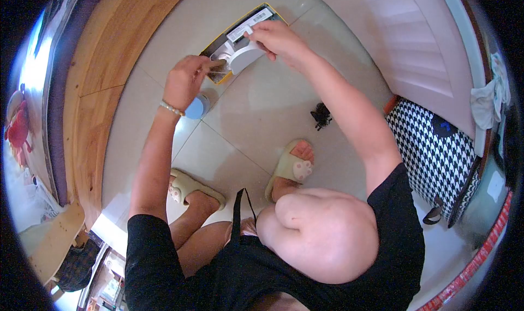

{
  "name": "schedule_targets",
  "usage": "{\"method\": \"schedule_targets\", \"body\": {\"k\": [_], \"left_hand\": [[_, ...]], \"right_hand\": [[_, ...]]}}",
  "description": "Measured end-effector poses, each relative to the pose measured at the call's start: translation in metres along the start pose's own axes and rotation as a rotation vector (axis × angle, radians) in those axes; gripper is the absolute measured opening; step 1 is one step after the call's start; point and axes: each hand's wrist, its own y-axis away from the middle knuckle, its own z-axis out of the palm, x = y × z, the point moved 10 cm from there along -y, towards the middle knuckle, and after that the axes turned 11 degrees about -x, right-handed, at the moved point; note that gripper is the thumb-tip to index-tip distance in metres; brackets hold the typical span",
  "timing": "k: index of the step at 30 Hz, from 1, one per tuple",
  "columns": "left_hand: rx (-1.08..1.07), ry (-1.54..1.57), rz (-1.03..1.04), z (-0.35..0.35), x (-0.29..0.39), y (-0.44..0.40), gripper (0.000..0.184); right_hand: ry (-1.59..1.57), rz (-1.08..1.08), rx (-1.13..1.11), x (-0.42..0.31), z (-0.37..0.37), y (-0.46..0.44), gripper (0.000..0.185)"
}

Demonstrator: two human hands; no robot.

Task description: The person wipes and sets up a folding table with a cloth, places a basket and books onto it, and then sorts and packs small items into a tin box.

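Note:
A yellow-edged open box [267, 6] lies on the floor at the top middle, with a white barcode label [250, 25] showing in it. My right hand [275, 40] is closed at the box's near side, its fingers gripping a white rounded plastic piece [245, 58] that covers part of the box. Over the left end of the box, my left hand [188, 79] is closed in a pinch on a small brownish piece [218, 64], whose kind I cannot make out. A round tub with a light blue top [195, 109] stands just below my left wrist.
A black claw-like item [321, 116] lies on the tiles. My slippered feet are below, in green slippers [286, 163]. A houndstooth bag [431, 152] leans by the pale panelled door [376, 32] at right. A wooden bed edge [98, 81] runs along the left.

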Motion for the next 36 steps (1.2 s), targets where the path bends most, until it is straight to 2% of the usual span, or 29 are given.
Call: {"method": "schedule_targets", "body": {"k": [4, 8, 12, 16, 19, 22, 25, 28, 31, 34, 36], "left_hand": [[0.046, 0.057, -0.118, -0.019, -0.006, -0.006, 0.016], [0.080, 0.025, -0.103, -0.023, -0.003, -0.006, 0.016], [0.087, 0.072, -0.124, -0.024, -0.006, -0.006, 0.017], [0.084, 0.125, -0.162, -0.022, -0.014, -0.003, 0.016], [-0.016, 0.198, -0.129, -0.017, -0.005, -0.003, 0.016], [-0.020, 0.208, -0.162, -0.009, -0.019, 0.004, 0.016], [-0.014, 0.359, -0.265, -0.001, -0.037, 0.015, 0.019], [0.103, 0.701, -0.266, 0.009, -0.050, 0.025, 0.020], [0.231, 0.723, -0.327, 0.003, -0.061, 0.040, 0.019], [0.267, 0.688, -0.490, 0.008, -0.090, 0.064, 0.015], [0.102, 0.433, -0.484, 0.024, -0.099, 0.072, 0.022]], "right_hand": [[0.153, 0.167, -0.003, 0.009, 0.012, -0.030, 0.022], [0.598, -0.009, 0.046, -0.023, 0.034, -0.043, 0.031], [0.623, -0.264, 0.124, -0.034, 0.060, -0.034, 0.038], [0.729, -0.125, -0.079, -0.022, 0.067, -0.042, 0.038], [0.803, -0.088, -0.356, -0.014, 0.096, -0.035, 0.033], [0.699, -0.432, 0.024, -0.028, 0.085, -0.026, 0.029], [0.906, -0.123, -0.251, 0.009, 0.100, -0.031, 0.031], [0.733, -0.447, -0.127, -0.017, 0.087, -0.025, 0.035], [1.080, -0.099, -0.184, 0.010, 0.088, -0.031, 0.034], [0.960, -0.295, -0.234, -0.001, 0.092, -0.021, 0.028], [0.881, -0.346, 0.018, -0.018, 0.059, -0.017, 0.024]]}}
